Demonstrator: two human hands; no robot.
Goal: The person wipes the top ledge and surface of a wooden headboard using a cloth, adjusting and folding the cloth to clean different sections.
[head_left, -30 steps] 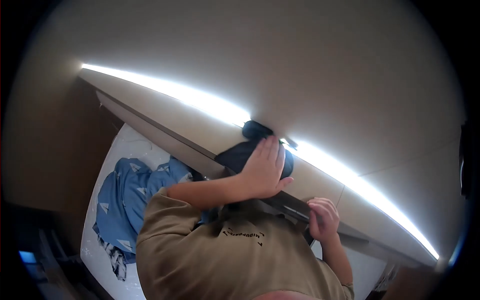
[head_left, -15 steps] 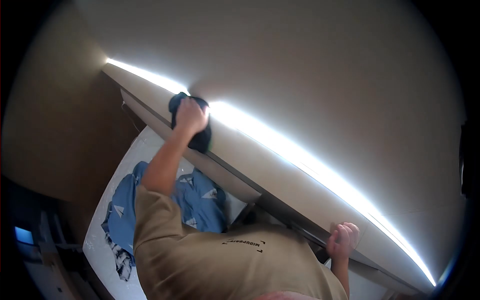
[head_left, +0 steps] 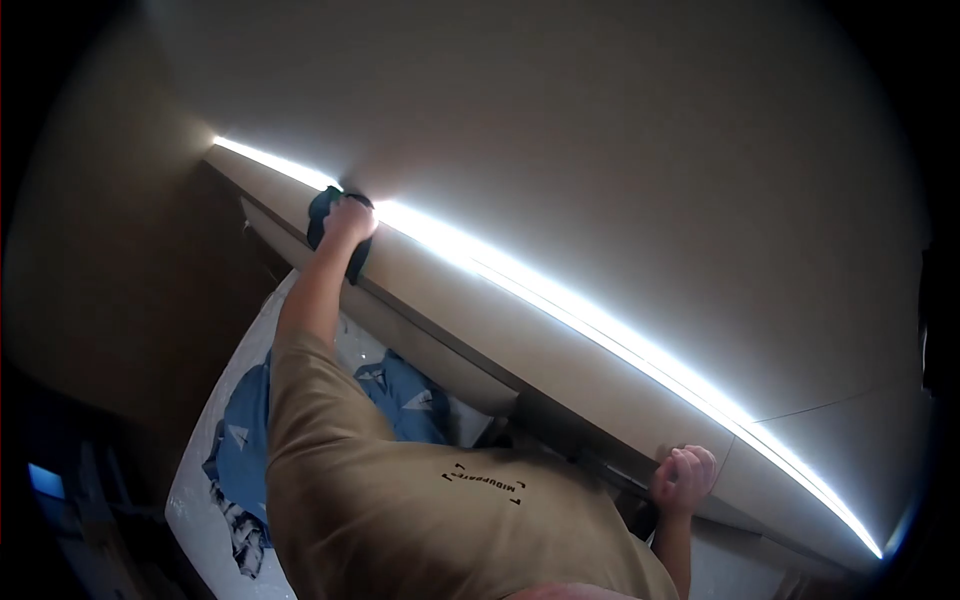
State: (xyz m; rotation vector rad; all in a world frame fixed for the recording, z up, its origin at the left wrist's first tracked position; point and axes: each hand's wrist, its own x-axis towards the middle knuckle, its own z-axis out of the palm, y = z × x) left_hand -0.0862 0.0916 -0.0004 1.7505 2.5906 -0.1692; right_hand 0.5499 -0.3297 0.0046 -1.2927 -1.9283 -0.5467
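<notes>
My left hand [head_left: 352, 217] is closed on a dark cloth [head_left: 324, 212], which lies against the long pale ledge [head_left: 570, 372] near its far left end. The cloth hangs over the ledge's face and covers a short stretch of the bright light strip [head_left: 450, 246]. Lower right, my right hand [head_left: 686, 478] is curled into a fist beside the ledge's lower edge, with nothing visible in its fingers.
Beneath the ledge, a blue cloth with white triangle shapes [head_left: 405, 400] lies on a white, plastic-like surface [head_left: 205, 470]. A black and white patterned cloth [head_left: 245, 538] is at its left. A small blue lit patch [head_left: 46, 480] shows at far left.
My left hand has moved left along the ledge with the dark cloth, going from flat fingers to a closed grip. My right hand sits a little lower and farther right.
</notes>
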